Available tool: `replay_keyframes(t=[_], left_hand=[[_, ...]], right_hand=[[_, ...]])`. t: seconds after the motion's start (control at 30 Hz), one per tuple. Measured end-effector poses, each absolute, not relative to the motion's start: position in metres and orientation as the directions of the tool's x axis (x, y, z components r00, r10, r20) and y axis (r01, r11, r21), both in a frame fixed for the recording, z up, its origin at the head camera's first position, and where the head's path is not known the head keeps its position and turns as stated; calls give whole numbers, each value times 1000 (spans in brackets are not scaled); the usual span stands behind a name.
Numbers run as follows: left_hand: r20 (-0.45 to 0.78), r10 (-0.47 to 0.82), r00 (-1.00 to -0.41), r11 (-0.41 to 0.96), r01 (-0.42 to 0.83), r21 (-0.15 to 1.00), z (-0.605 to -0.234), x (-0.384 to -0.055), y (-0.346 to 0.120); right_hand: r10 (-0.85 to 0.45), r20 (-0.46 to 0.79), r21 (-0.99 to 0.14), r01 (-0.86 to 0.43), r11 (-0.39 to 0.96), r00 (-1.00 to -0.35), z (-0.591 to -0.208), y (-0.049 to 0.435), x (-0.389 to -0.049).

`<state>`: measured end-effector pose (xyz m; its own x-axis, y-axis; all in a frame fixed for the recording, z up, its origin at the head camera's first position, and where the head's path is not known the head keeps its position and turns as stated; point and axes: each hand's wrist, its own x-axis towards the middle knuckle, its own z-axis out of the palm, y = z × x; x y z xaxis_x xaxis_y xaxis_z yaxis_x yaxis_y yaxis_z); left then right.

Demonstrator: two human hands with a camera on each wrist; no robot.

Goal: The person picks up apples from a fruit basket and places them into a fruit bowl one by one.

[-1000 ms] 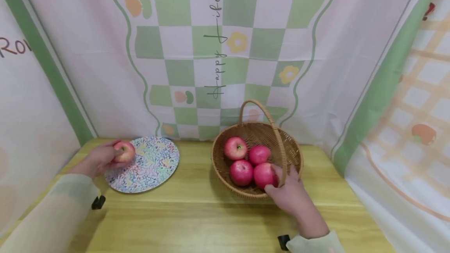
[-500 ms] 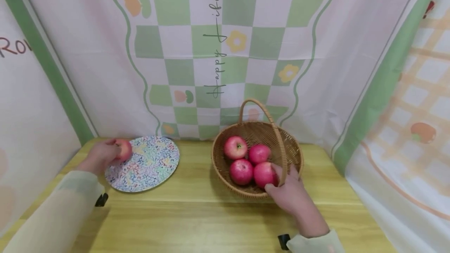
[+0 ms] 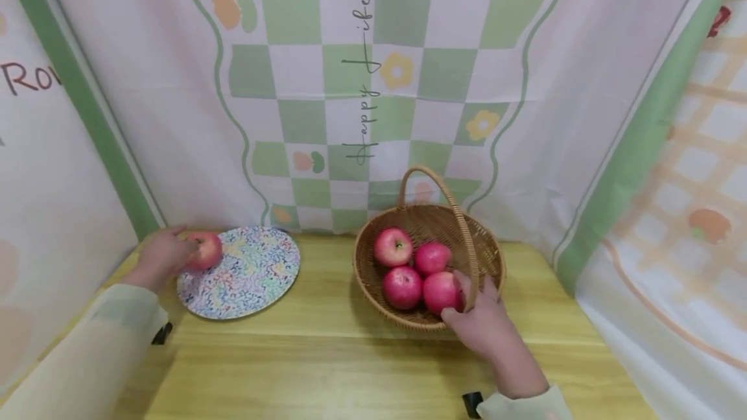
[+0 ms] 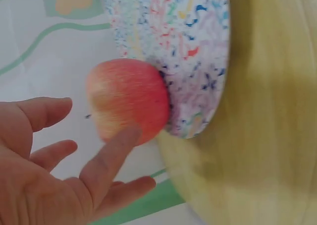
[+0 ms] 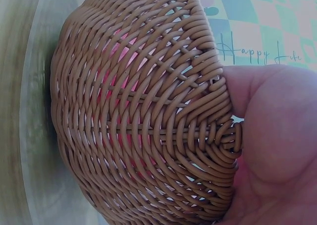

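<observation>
At the left, a red-yellow apple (image 3: 208, 251) sits at the near-left edge of the speckled plate (image 3: 257, 277). Beside it is my left hand (image 3: 163, 256); the left wrist view shows its fingers spread, one fingertip (image 4: 130, 133) overlapping the apple (image 4: 126, 98). My right hand (image 3: 481, 323) grips the rim of the wicker basket (image 3: 434, 219) where the handle meets it, fingers over the edge. Several red apples lie inside, the closest apple (image 3: 441, 291) right at those fingers. From outside, the right wrist view shows the woven wall (image 5: 143, 111), red showing through its gaps.
Both plate and basket stand on a wooden table (image 3: 327, 368). Behind it hangs a green-and-white checked cloth (image 3: 344, 115), with more cloth at both sides. The basket's tall handle (image 3: 458, 219) arches above the apples.
The left hand held the apple a second ago. Its fingers have since loosened and drawn slightly left, leaving the apple on the plate. The right hand stays on the basket.
</observation>
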<state>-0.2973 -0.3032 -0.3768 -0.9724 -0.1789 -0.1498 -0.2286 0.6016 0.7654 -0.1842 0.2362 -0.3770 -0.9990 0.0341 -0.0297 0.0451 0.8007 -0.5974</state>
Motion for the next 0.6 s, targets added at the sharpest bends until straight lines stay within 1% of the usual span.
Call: replay_keyframes(t=[0.03,0.1,0.2,0.27,0.37,0.43,0.47,0.6], left_hand=[[-125,-183,-975,653,-216,726,-374,-296,-302],[-98,-179,-979,704,-197,682,-367,-293,-300],[-71,-156,-985,721,-163,674,-358,-288,-292],[-25,-135,-990,744,-118,658,-353,-284,-281],[64,-62,-996,791,-9,612,-349,-277,-256],[116,4,-993,835,67,547,-345,-272,-237],[130,36,-991,840,100,533,-344,-268,-228],[185,146,-972,804,225,551,-338,-259,-192]], right_hand=[[36,-33,-596,48,801,-999,-377,236,-184],[39,-32,-596,50,801,-999,-377,236,-185],[44,-35,-596,56,801,-998,-377,236,-184],[48,-41,-596,63,800,-998,-377,235,-184],[51,-44,-594,67,801,-998,-377,235,-184],[54,-44,-593,70,802,-998,-377,235,-183],[54,-40,-592,67,803,-998,-378,235,-183],[50,-37,-588,62,806,-998,-377,235,-181]])
